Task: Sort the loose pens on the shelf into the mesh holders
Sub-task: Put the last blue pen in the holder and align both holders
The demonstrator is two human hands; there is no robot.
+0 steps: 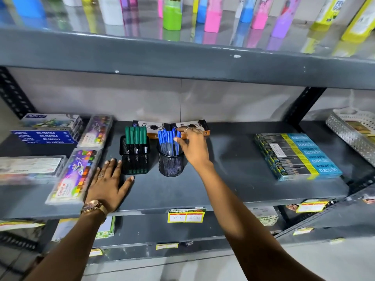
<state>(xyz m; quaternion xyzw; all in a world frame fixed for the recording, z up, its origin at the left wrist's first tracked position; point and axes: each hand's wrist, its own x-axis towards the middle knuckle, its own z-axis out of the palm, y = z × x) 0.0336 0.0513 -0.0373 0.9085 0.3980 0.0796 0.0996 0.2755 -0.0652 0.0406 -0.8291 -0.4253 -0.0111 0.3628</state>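
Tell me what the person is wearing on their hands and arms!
The left hand has a ring on one finger and a gold-coloured wristwatch at the wrist. The right hand wears a thin ring too. Both forearms are bare, with no sleeves showing.

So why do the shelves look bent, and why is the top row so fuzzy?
In the head view, the wide-angle lens bows the upper shelf edge; the coloured bottles above are out of focus, mirrored in the glossy shelf; the crayon boxes at left smear with blur; the blue pens stay sharp.

"OIL PASTELS 12" stands on the far-left blue boxes (43,136); "Camel" on the near-left crayon case (71,179); "MARKET" on the shelf-edge tag (185,215).
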